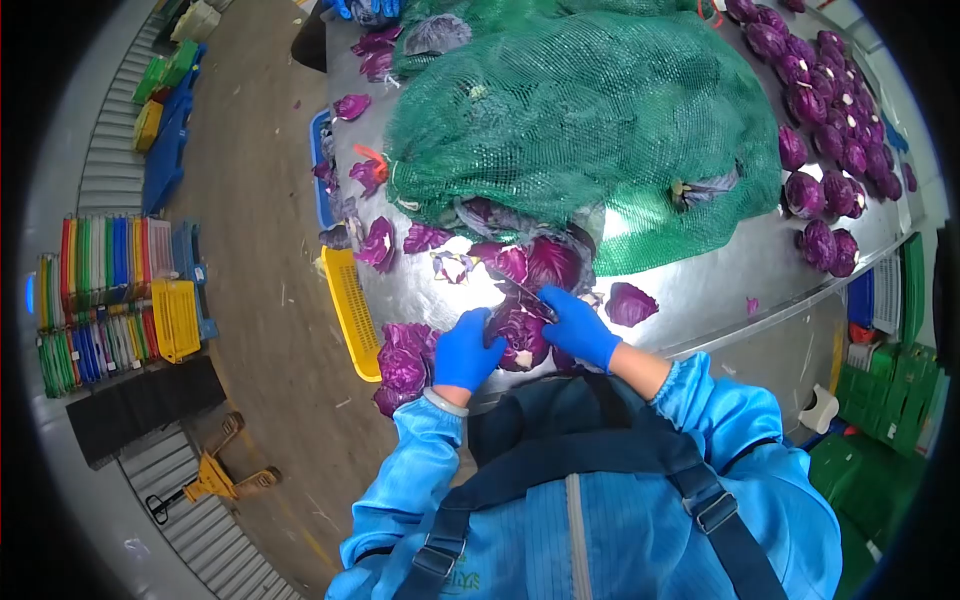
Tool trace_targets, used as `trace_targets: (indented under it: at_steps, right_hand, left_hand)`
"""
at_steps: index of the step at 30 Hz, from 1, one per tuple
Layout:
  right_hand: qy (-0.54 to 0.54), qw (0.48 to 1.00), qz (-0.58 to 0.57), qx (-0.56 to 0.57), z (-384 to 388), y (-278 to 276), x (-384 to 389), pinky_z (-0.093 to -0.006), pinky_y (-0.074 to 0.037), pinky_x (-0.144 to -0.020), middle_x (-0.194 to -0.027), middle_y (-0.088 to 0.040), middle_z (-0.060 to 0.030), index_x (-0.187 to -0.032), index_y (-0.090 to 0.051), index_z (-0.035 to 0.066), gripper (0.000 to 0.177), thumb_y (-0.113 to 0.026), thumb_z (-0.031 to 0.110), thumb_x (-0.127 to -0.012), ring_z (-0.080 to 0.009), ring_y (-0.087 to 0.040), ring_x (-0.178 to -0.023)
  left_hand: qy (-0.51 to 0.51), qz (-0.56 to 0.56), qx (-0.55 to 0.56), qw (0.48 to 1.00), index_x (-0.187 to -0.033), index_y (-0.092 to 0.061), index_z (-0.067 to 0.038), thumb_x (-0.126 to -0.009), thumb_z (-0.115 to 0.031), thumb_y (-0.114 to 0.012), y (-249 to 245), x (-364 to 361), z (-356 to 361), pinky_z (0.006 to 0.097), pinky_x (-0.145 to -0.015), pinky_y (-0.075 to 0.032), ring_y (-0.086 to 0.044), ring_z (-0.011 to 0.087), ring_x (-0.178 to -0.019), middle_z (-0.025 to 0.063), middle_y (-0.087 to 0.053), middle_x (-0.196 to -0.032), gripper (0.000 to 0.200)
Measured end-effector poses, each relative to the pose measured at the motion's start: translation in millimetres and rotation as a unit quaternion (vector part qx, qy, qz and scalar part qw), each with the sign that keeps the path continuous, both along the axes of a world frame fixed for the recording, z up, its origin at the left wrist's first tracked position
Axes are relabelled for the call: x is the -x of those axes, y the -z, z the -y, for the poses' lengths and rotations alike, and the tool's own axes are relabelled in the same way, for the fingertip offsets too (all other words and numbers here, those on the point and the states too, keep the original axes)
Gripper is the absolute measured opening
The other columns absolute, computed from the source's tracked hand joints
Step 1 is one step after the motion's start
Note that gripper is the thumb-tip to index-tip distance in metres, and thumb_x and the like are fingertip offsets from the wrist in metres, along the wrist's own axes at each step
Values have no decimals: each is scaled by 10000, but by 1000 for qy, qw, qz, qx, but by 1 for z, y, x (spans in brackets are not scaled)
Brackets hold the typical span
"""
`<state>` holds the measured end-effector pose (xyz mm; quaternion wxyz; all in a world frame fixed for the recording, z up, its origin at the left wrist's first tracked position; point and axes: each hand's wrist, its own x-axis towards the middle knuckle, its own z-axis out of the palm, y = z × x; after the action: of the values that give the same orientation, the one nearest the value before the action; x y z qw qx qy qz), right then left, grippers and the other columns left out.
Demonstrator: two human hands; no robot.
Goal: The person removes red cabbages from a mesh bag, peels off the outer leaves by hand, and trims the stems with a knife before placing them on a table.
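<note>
Both my hands wear blue gloves. My left hand [468, 350] is closed against the left side of a red cabbage [523, 338] at the table's near edge, its fingertips partly hidden by leaves. On the other side, my right hand [580, 328] is closed on a dark, narrow knife [525, 296], which slants up and left over the cabbage. Another cabbage [553, 265] lies just beyond. Loose purple leaves [404, 365] are piled left of my left hand, and a single leaf [631, 304] lies right of my right hand.
Large green mesh sacks [590, 120] of cabbages cover much of the metal table [690, 285]. Many cabbages [805, 105] sit at the right. Yellow [350, 315] and blue [321, 175] crates stand along the left edge. Another person's gloved hands [365, 8] are at the far end.
</note>
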<state>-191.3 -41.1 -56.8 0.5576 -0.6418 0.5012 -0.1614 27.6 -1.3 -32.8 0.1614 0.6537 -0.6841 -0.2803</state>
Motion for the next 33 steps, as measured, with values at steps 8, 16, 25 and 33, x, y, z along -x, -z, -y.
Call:
trace_targets:
  at_steps: [8,16,25,33]
  right_hand:
    - [42,999,6,-14,-5,14,2,-395,-494,-819,-1042,-623,-213,-1192,-551,32,474,-659,68,-732,-362,-627,-951]
    - [-6,996,9,90,17,27,-10,-424,-498,-819,-1034,-637,-195,-1160,-587,50,454,-678,107,-718,-379,-622,-965]
    - [-45,946,-108,304,31,-30,-6,-445,-513,-700,-1025,-529,-107,-1163,-566,129,345,-629,156,-825,-327,-578,-982]
    - [-46,961,-77,263,-19,-17,0,-418,-504,-593,-863,-620,-110,-1315,-540,186,400,-563,239,-920,-310,-637,-732]
  left_hand:
    - [-432,-247,-62,865,-1050,-627,-16,-859,-118,-639,98,-70,-11,349,-769,-511,-656,236,-848,154,-682,-985,216]
    - [227,-4,-9,974,-1417,-422,-134,-663,-77,-716,-24,-3,-12,455,-1113,-305,-336,406,-1350,170,-350,-1470,811]
    - [-157,-66,-29,985,-1426,-342,-69,-658,-346,-866,8,10,-31,470,-1025,-393,-452,405,-1217,220,-423,-1310,970]
    - [-138,-65,-102,983,-1359,-353,-46,-635,-391,-862,-6,35,-9,468,-893,-473,-540,397,-1105,216,-478,-1222,950]
